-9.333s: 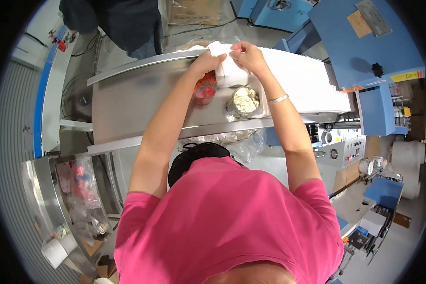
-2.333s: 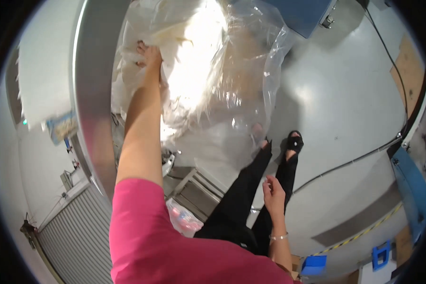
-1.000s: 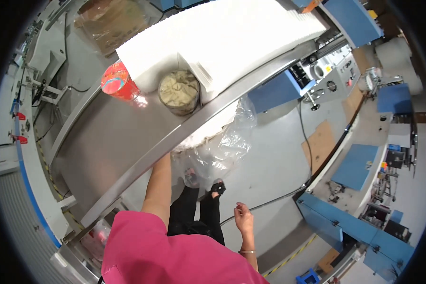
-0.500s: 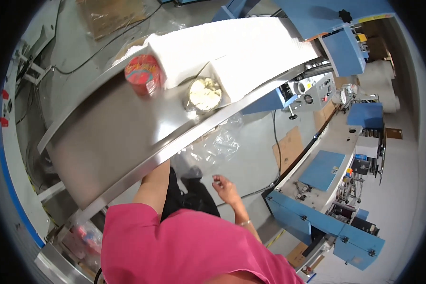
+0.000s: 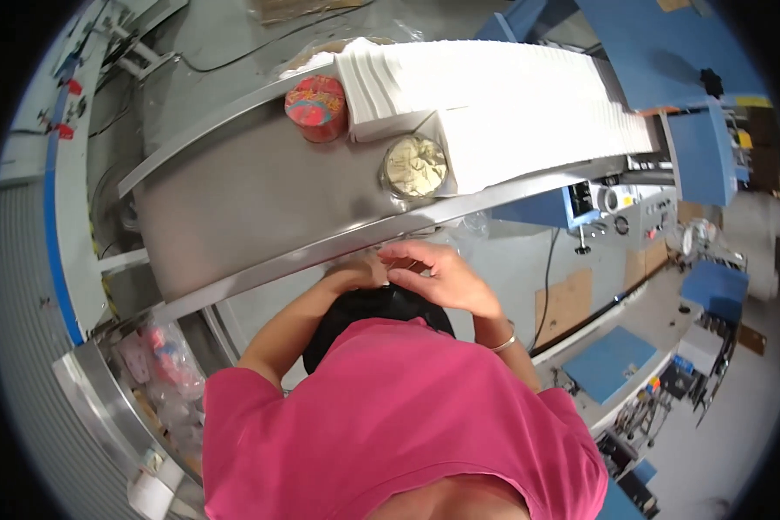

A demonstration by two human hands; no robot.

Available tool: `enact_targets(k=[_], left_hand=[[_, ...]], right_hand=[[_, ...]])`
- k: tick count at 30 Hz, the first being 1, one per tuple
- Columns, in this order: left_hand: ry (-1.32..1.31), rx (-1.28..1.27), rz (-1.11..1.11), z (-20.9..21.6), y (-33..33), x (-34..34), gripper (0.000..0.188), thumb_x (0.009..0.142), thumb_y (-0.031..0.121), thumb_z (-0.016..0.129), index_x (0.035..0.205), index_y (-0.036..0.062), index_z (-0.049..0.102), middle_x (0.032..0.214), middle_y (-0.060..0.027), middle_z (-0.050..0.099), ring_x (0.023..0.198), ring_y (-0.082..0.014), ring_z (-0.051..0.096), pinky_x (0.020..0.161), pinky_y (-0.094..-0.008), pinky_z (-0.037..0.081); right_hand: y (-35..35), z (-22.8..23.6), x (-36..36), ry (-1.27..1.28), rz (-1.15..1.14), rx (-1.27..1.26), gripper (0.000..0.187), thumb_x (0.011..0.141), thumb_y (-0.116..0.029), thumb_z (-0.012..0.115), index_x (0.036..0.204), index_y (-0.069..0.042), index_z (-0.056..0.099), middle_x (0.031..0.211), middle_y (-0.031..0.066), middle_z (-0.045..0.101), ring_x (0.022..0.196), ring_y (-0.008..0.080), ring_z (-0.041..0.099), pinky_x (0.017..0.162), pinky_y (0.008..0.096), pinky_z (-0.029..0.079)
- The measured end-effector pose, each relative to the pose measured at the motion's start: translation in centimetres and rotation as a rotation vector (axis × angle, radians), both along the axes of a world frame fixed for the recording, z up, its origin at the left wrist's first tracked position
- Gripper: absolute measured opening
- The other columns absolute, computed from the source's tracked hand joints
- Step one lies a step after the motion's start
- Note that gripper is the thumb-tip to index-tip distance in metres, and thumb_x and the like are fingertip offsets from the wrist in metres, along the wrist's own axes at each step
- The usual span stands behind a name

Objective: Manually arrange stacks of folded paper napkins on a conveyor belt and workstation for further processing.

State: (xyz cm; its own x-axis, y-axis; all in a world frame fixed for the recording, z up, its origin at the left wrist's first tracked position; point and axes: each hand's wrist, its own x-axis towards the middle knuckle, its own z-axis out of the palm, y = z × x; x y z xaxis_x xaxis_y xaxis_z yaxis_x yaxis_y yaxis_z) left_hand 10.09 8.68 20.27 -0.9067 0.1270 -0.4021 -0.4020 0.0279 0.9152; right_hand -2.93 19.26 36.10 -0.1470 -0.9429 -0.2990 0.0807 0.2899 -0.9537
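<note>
My left hand and my right hand meet in front of my body, just below the near edge of the metal table. The right thumb and curved fingers stand apart, with nothing visible between them, and their tips reach the left hand. Most of the left fingers are hidden. Beyond them on the table sits a round bundle with a crumpled gold-coloured top in clear film. A red patterned round pack stands farther back, to its left. Neither hand touches these packs.
Long rows of stacked white paper pieces cover the table's right part. Its raised metal rim runs between my body and the packs. Blue machinery stands at the right end; plastic-wrapped goods lie low at left.
My left hand has come back from beneath the table edge into view. My right hand has moved up to meet it. The view has shifted; both packs remain on the table.
</note>
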Motion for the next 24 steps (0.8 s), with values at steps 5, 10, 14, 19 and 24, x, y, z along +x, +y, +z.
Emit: enact_targets(k=[5,10,14,19,24], left_hand=[[-0.035,-0.223,-0.158,12.7,-2.3,-2.7,0.039,0.093,0.036,0.049,0.108,0.0027,0.063,0.105,-0.0150,0.065,0.100,-0.0297,0.060,0.089,-0.0375,0.044],[-0.146,-0.469,0.382,19.8,-9.0,-2.0,0.026,0.085,0.025,0.060,0.087,0.0004,0.067,0.072,-0.0097,0.067,0.063,-0.0213,0.061,0.062,-0.0336,0.048],[-0.012,-1.249,0.702,18.0,-13.6,-4.9,0.056,0.078,0.027,0.064,0.127,0.0040,0.048,0.129,-0.0207,0.051,0.116,-0.0369,0.050,0.093,-0.0449,0.043],[-0.064,-1.023,0.518,14.8,-17.3,-6.7,0.095,0.063,0.028,0.078,0.142,0.0073,0.028,0.148,-0.0183,0.025,0.137,-0.0383,0.023,0.106,-0.0551,0.028],[0.044,-1.155,0.446,12.1,-18.4,-7.8,0.088,0.062,0.024,0.077,0.138,0.0086,0.034,0.143,-0.0112,0.035,0.132,-0.0356,0.031,0.102,-0.0559,0.033]], right_hand=[[-4.0,3.5,-5.6,0.228,0.041,-0.099,0.024,0.089,-0.010,0.062,0.112,-0.003,0.062,0.095,0.0063,0.067,0.080,0.0075,0.061,0.071,0.0242,0.050],[-13.4,2.4,-5.7,1.007,-0.138,-0.705,0.021,0.078,-0.013,0.065,0.099,-0.008,0.061,0.107,0.0087,0.058,0.098,0.0314,0.054,0.080,0.0423,0.046],[-20.3,-2.9,-6.3,1.328,-0.314,-0.750,0.035,0.074,-0.031,0.065,0.104,-0.012,0.062,0.122,0.0126,0.053,0.113,0.0378,0.048,0.086,0.0486,0.043],[-19.9,-3.9,-6.7,1.554,-0.062,-0.407,0.043,0.070,-0.032,0.066,0.098,0.001,0.065,0.130,0.0224,0.047,0.126,0.0406,0.037,0.095,0.0505,0.037],[-19.8,-4.0,-6.7,1.548,-0.044,-0.390,0.042,0.071,-0.027,0.063,0.102,0.001,0.063,0.131,0.0247,0.045,0.123,0.0407,0.041,0.096,0.0485,0.037]])
